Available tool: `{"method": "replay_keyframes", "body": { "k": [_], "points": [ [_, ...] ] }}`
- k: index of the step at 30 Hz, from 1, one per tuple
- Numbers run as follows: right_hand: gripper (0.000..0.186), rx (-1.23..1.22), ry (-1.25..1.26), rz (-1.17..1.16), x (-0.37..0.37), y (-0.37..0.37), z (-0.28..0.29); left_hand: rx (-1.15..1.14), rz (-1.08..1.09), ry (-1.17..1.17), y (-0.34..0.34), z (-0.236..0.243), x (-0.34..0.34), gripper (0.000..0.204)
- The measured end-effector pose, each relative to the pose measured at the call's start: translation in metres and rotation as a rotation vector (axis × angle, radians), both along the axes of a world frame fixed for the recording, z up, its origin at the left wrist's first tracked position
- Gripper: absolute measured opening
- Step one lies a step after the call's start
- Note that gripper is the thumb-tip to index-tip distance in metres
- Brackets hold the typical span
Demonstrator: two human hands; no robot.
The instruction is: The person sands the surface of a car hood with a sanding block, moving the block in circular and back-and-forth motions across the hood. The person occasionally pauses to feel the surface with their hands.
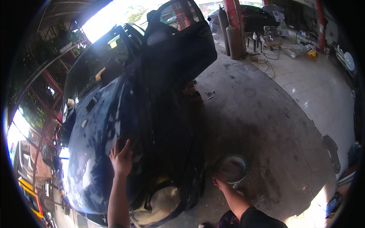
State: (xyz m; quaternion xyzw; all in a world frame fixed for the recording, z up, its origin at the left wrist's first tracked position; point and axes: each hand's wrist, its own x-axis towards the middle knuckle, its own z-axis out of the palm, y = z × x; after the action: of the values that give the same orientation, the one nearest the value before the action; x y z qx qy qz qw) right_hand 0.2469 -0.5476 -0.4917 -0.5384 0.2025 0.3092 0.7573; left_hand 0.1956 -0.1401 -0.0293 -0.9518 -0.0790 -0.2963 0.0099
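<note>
My left hand (pixel 121 157) rests on the dark blue car's hood (pixel 95 152), near its fender side, with the fingers stretched and apart. Pale, dull patches mark the paint around it. Low on my right, my right hand (pixel 219 181) is at the near left edge of a round bucket (pixel 243 171) with greyish contents. Its fingers are curled; whatever they may hold is too small to make out. Just below and right of my left hand is the car's round headlight (pixel 161 205).
A car door (pixel 182 49) stands wide open at the far side. Small pieces, among them a dark block (pixel 91 104), lie on the hood. Gas cylinders (pixel 234 41) stand by a red post. A hose (pixel 266 64) and tools (pixel 210 94) lie on the concrete floor.
</note>
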Motion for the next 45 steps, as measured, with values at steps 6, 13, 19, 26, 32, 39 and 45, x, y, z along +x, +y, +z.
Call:
{"method": "replay_keyframes", "body": {
  "k": [6, 13, 19, 26, 32, 39, 45],
  "points": [
    [0.038, -0.985, -0.065, 0.497, 0.059, -0.096, -0.205, 0.069, 0.113, 0.057, 0.026, -0.009, 0.021, 0.056],
    [0.030, -1.045, -0.098, 1.131, 0.095, -0.140, -0.385, 0.162, 0.173, 0.281, 0.039, 0.014, 0.018, 0.066],
    [0.035, -0.367, 0.226, 0.556, 0.098, -0.165, -0.462, 0.168, 0.240, 0.342, 0.030, 0.014, 0.039, 0.061],
    [0.033, 0.630, 0.266, 0.844, 0.160, 0.026, 0.007, 0.023, 0.288, 0.229, 0.003, 0.012, 0.028, 0.057],
    [0.028, 0.072, -1.269, 1.365, 0.118, 0.203, 0.425, 0.131, 0.439, -0.013, -0.021, -0.012, 0.027, 0.056],
    [0.028, -0.188, -1.615, 0.138, 0.140, 0.281, 0.459, -0.038, 0.429, -0.087, -0.019, -0.027, 0.012, 0.056],
    [0.057, -0.618, -1.658, 0.216, 0.164, 0.299, 0.391, -0.086, 0.468, -0.124, -0.091, -0.052, -0.116, 0.066]
  ]
}}
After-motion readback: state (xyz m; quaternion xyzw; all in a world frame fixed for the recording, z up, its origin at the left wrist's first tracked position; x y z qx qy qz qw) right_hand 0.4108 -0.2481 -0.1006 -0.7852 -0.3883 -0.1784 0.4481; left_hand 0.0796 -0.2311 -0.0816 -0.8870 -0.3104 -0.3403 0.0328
